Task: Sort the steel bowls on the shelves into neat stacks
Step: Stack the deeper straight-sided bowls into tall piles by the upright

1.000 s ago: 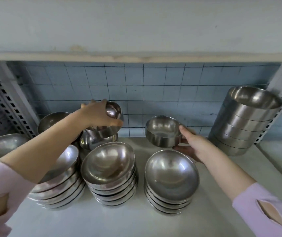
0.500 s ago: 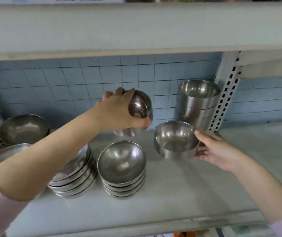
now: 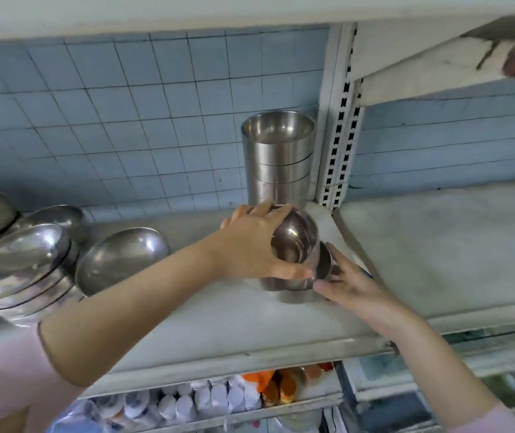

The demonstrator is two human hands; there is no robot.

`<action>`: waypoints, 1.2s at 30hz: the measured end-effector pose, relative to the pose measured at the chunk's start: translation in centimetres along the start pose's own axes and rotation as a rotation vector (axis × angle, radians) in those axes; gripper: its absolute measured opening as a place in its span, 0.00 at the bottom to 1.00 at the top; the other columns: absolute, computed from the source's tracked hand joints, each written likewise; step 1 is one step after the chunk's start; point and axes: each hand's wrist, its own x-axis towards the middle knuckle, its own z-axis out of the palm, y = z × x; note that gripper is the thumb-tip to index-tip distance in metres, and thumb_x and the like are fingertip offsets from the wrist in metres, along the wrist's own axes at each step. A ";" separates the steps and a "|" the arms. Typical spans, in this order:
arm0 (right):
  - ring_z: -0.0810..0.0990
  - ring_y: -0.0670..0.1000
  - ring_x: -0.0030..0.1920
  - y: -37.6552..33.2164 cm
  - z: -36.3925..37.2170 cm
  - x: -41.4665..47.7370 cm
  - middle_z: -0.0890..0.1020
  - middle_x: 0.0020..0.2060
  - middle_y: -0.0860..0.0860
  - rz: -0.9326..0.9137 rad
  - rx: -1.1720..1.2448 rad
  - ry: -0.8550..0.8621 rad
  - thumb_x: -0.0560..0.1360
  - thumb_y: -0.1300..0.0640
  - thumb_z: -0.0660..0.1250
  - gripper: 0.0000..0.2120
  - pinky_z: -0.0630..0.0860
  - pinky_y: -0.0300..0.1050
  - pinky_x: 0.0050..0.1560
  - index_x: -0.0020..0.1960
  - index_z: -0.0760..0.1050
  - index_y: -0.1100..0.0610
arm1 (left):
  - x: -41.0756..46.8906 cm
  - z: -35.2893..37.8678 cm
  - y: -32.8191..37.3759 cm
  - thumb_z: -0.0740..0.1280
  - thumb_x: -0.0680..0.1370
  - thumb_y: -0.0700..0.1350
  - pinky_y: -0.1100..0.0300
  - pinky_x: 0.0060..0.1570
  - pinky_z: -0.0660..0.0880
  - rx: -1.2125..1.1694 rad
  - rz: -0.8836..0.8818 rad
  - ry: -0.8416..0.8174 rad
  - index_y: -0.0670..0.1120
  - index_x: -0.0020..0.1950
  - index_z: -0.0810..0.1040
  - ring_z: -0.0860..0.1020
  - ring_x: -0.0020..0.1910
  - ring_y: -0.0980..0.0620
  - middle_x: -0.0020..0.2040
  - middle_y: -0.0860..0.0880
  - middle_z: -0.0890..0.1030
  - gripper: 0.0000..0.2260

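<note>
My left hand [image 3: 250,245] grips a small steel bowl [image 3: 295,240] by its rim, tilted so that its inside faces me. That bowl sits partly inside a second small steel bowl [image 3: 300,292], which stands on the shelf [image 3: 218,323]. My right hand [image 3: 350,285] holds this lower bowl from the right side, thumb at its rim. Just behind them a tall stack of straight-sided steel bowls [image 3: 278,157] stands against the tiled wall. Stacks of wide shallow steel bowls [image 3: 119,257] lie at the left.
A slotted white upright post [image 3: 339,126] stands right of the tall stack. Beyond it lies another shelf board [image 3: 453,245]. More shallow bowl stacks [image 3: 22,260] crowd the left end. White bottles [image 3: 193,401] and orange items [image 3: 281,382] sit on the shelf below.
Both hands carried their small bowls to the right, in front of the tall stack. The left hand's bowl now sits in the right hand's bowl, which has come down onto the shelf.
</note>
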 end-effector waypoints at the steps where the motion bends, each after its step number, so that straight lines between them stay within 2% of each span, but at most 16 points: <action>1: 0.82 0.40 0.55 0.2 0.1 -0.3 0.79 0.62 0.43 -0.044 -0.066 -0.018 0.64 0.45 0.81 0.45 0.78 0.43 0.59 0.73 0.60 0.34 | 0.2 0.3 0.5 0.69 0.65 0.71 0.45 0.71 0.55 -0.010 -0.004 0.006 0.57 0.78 0.50 0.53 0.75 0.45 0.78 0.54 0.55 0.49; 3: 0.81 0.35 0.50 0.7 0.5 -0.3 0.79 0.59 0.42 -0.137 -0.123 0.031 0.66 0.58 0.81 0.43 0.78 0.35 0.51 0.66 0.60 0.31 | 0.6 0.9 1.2 0.70 0.65 0.70 0.45 0.72 0.54 -0.025 -0.011 0.008 0.57 0.78 0.50 0.51 0.76 0.45 0.78 0.54 0.54 0.49; 4: 0.80 0.33 0.50 1.0 0.9 -0.3 0.79 0.58 0.40 -0.171 -0.124 0.078 0.66 0.59 0.81 0.42 0.77 0.32 0.49 0.64 0.60 0.29 | 0.9 1.2 1.5 0.70 0.65 0.70 0.45 0.72 0.53 -0.020 -0.015 0.003 0.57 0.78 0.49 0.50 0.76 0.45 0.78 0.54 0.53 0.49; 6: 0.78 0.33 0.54 1.5 1.4 -0.3 0.78 0.58 0.37 -0.209 -0.112 0.131 0.67 0.57 0.80 0.40 0.75 0.27 0.49 0.64 0.61 0.29 | 1.6 1.7 1.9 0.70 0.65 0.70 0.45 0.73 0.51 0.018 -0.017 -0.012 0.57 0.79 0.48 0.48 0.77 0.46 0.79 0.54 0.51 0.50; 10: 0.73 0.28 0.58 2.3 1.4 -0.3 0.74 0.62 0.34 -0.234 -0.106 0.121 0.69 0.54 0.78 0.41 0.71 0.21 0.49 0.73 0.59 0.38 | 2.8 2.7 2.2 0.69 0.64 0.71 0.44 0.72 0.52 0.080 -0.018 -0.036 0.55 0.79 0.48 0.49 0.77 0.47 0.79 0.53 0.51 0.51; 15: 0.74 0.39 0.65 3.2 1.2 0.4 0.74 0.67 0.39 -0.223 -0.137 0.102 0.68 0.47 0.78 0.44 0.74 0.27 0.55 0.76 0.57 0.39 | 3.7 3.1 2.0 0.69 0.65 0.70 0.43 0.72 0.51 0.141 -0.008 -0.088 0.53 0.79 0.45 0.48 0.77 0.46 0.79 0.53 0.51 0.52; 21: 0.72 0.42 0.68 3.5 1.4 0.5 0.73 0.69 0.40 -0.243 -0.181 0.109 0.67 0.42 0.77 0.45 0.73 0.34 0.63 0.77 0.56 0.40 | 3.6 3.4 1.6 0.70 0.65 0.69 0.44 0.72 0.52 0.071 -0.006 -0.052 0.54 0.79 0.42 0.48 0.76 0.48 0.79 0.57 0.50 0.53; 24: 0.72 0.43 0.69 3.1 0.9 0.5 0.72 0.70 0.42 -0.217 -0.176 0.059 0.68 0.42 0.77 0.46 0.73 0.38 0.65 0.78 0.54 0.40 | 3.7 3.3 1.4 0.68 0.66 0.71 0.42 0.74 0.51 0.101 -0.007 -0.099 0.53 0.79 0.41 0.46 0.77 0.47 0.80 0.56 0.46 0.54; 26: 0.70 0.46 0.72 2.3 0.2 -0.1 0.70 0.73 0.44 -0.197 -0.118 0.051 0.64 0.35 0.75 0.51 0.74 0.48 0.68 0.79 0.51 0.38 | 3.6 2.9 1.2 0.66 0.65 0.73 0.39 0.74 0.48 0.064 -0.007 -0.150 0.53 0.79 0.39 0.41 0.78 0.48 0.79 0.56 0.39 0.54; 28: 0.62 0.45 0.76 0.6 -0.9 -1.0 0.60 0.78 0.41 -0.202 -0.137 0.127 0.60 0.25 0.71 0.56 0.68 0.53 0.73 0.80 0.47 0.37 | 2.9 2.1 0.7 0.61 0.65 0.74 0.39 0.75 0.44 -0.023 -0.024 -0.151 0.54 0.79 0.37 0.36 0.77 0.48 0.78 0.55 0.33 0.53; 29: 0.58 0.43 0.77 -0.5 -1.4 -1.4 0.56 0.79 0.38 -0.226 -0.173 0.164 0.60 0.23 0.68 0.56 0.63 0.52 0.76 0.79 0.46 0.37 | 2.5 1.5 0.0 0.60 0.66 0.73 0.41 0.75 0.43 -0.076 -0.051 -0.119 0.54 0.79 0.38 0.35 0.77 0.49 0.78 0.55 0.33 0.51; 31: 0.56 0.39 0.77 -3.0 -2.0 -1.8 0.55 0.78 0.36 -0.292 -0.238 0.186 0.63 0.26 0.68 0.51 0.57 0.48 0.77 0.79 0.50 0.37 | 1.3 -0.1 -2.1 0.60 0.69 0.71 0.45 0.76 0.43 -0.142 -0.132 -0.042 0.56 0.79 0.41 0.37 0.77 0.53 0.78 0.58 0.37 0.47; 34: 0.59 0.38 0.76 -7.3 -1.2 -0.8 0.62 0.77 0.39 -0.390 -0.384 0.174 0.70 0.35 0.69 0.40 0.58 0.39 0.73 0.78 0.59 0.41 | -1.3 -3.3 -6.8 0.59 0.65 0.72 0.48 0.76 0.46 -0.058 -0.227 0.037 0.58 0.78 0.51 0.43 0.78 0.55 0.80 0.58 0.46 0.45; 36: 0.62 0.39 0.74 -10.4 0.6 0.4 0.64 0.76 0.39 -0.438 -0.473 0.118 0.71 0.33 0.68 0.38 0.61 0.36 0.69 0.77 0.61 0.41 | -3.5 -5.7 -9.9 0.60 0.66 0.72 0.49 0.76 0.49 -0.011 -0.273 0.097 0.57 0.77 0.56 0.49 0.78 0.52 0.80 0.55 0.51 0.43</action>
